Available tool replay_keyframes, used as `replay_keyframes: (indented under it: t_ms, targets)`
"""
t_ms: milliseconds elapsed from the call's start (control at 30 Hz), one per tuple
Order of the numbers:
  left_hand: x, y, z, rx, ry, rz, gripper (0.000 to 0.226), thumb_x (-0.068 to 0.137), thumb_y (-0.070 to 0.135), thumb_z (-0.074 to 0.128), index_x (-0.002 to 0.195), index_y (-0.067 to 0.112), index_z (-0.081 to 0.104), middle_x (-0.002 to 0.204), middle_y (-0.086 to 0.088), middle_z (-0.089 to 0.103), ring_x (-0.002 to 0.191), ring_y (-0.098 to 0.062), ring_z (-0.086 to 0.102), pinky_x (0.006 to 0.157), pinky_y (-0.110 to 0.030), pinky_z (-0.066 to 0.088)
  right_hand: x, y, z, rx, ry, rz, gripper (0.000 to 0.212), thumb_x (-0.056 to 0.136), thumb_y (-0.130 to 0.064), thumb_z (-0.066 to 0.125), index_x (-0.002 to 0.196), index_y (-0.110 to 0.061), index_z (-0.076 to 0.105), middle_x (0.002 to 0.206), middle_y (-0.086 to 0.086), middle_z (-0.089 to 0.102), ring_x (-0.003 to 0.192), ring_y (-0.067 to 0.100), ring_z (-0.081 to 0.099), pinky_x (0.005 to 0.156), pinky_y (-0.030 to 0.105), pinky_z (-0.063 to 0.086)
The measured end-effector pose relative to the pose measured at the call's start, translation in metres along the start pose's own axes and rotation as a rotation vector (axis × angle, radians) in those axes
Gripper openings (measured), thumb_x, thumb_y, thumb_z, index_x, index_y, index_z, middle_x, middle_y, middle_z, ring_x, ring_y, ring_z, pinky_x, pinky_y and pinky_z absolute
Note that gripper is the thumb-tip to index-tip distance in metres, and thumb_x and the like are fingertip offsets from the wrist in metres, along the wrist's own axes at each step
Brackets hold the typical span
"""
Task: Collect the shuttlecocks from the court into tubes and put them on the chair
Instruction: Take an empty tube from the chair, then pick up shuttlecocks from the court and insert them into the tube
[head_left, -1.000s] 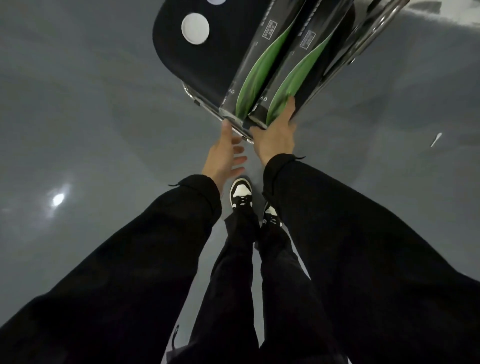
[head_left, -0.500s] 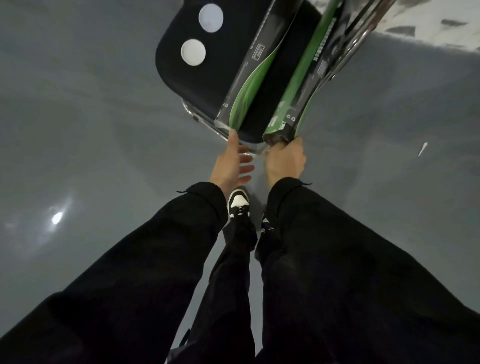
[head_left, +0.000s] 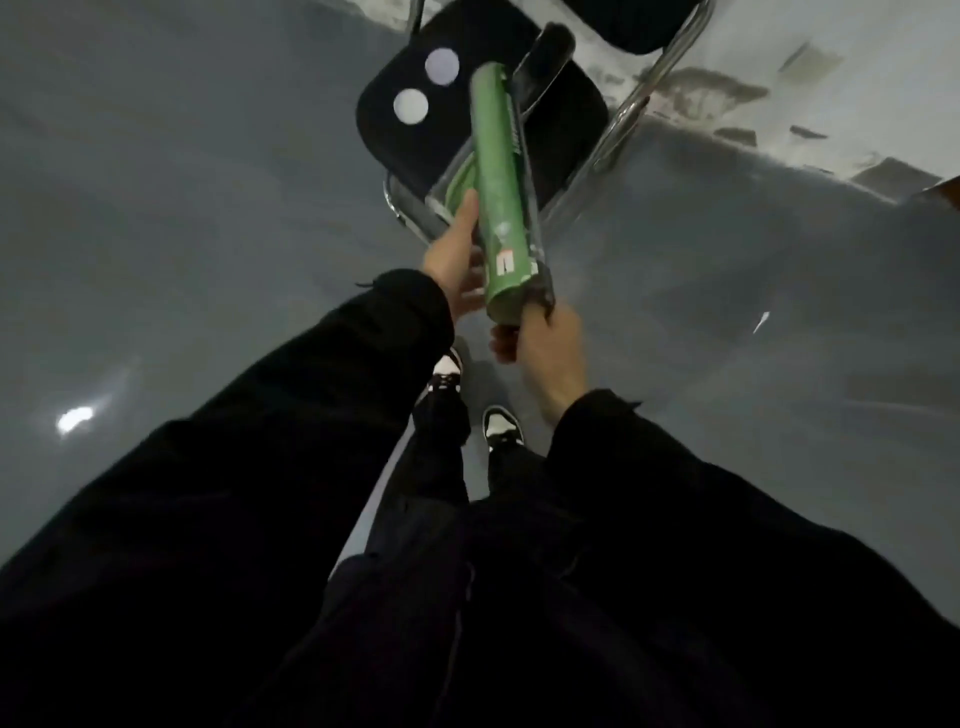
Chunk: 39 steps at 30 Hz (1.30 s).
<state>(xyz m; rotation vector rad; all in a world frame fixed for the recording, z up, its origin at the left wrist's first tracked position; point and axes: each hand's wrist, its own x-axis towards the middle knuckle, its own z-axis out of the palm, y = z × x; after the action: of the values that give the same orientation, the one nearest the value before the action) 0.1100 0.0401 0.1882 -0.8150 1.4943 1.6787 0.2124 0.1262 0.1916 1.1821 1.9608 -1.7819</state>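
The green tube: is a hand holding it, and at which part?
Yes. The right hand grips the green tube at its near bottom end. The left hand touches a second tube's near end.

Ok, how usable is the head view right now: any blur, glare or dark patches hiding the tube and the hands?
Head view: dim and soft all over, with motion blur on the green tube and both hands; the right hand grips its near end, the left hand touches its side. A bright glare spot sits on the floor; the black sleeves and trousers merge into one dark mass; wide-angle distortion bends the chair.
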Motion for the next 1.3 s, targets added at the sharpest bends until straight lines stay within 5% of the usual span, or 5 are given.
replay_keyframes:
  t_ms: [167, 433, 767, 1033, 1300]
  targets:
    - [-0.035, -0.029, -0.047, -0.183, 0.095, 0.130, 0.080, 0.069, 0.052, 0.089, 0.128, 0.003, 0.068, 0.116, -0.016, 0.076, 0.105, -0.033, 0.074, 0.095, -0.048, 0.060, -0.054, -0.009, -0.002, -0.140, -0.357, -0.125, 0.025, 0.108, -0.018, 0.039, 0.099, -0.010, 0.061, 0.080, 0.012, 0.069, 0.054, 0.009, 0.064, 0.053, 0.027, 0.049]
    - [-0.136, -0.090, -0.129, -0.569, 0.202, 0.190, 0.065, 0.096, 0.052, 0.064, 0.135, 0.000, 0.062, 0.131, -0.025, 0.068, 0.113, -0.037, 0.070, 0.100, -0.050, 0.057, -0.116, -0.006, 0.033, -0.281, -0.721, -0.198, 0.058, 0.092, -0.062, 0.035, 0.136, -0.029, 0.057, 0.126, 0.003, 0.066, 0.113, 0.023, 0.065, 0.095, 0.044, 0.054]
    - [-0.330, -0.243, -0.235, -1.025, 0.454, 0.273, 0.042, 0.104, 0.048, 0.053, 0.104, 0.007, 0.062, 0.061, -0.006, 0.070, 0.050, -0.016, 0.068, 0.049, -0.024, 0.055, -0.280, 0.071, 0.139, -0.661, -1.004, -0.317, 0.035, 0.106, -0.042, 0.049, 0.120, -0.013, 0.063, 0.121, 0.009, 0.065, 0.110, 0.026, 0.067, 0.092, 0.043, 0.056]
    - [-0.449, -0.450, -0.307, -1.428, 0.738, 0.411, 0.073, 0.098, 0.065, 0.050, 0.134, 0.003, 0.063, 0.129, -0.022, 0.070, 0.120, -0.036, 0.067, 0.109, -0.054, 0.049, -0.484, 0.207, 0.189, -0.979, -1.363, -0.208, 0.015, 0.100, -0.035, 0.060, 0.103, -0.022, 0.067, 0.094, -0.004, 0.069, 0.080, 0.012, 0.068, 0.071, 0.034, 0.061]
    - [-0.535, -0.596, -0.349, -1.698, 1.105, 0.437, 0.075, 0.092, 0.062, 0.065, 0.136, 0.001, 0.059, 0.125, -0.024, 0.071, 0.110, -0.038, 0.072, 0.098, -0.057, 0.056, -0.637, 0.319, 0.204, -1.382, -1.608, -0.314, 0.047, 0.087, -0.042, 0.078, 0.125, -0.020, 0.062, 0.114, 0.005, 0.069, 0.100, 0.024, 0.070, 0.085, 0.053, 0.063]
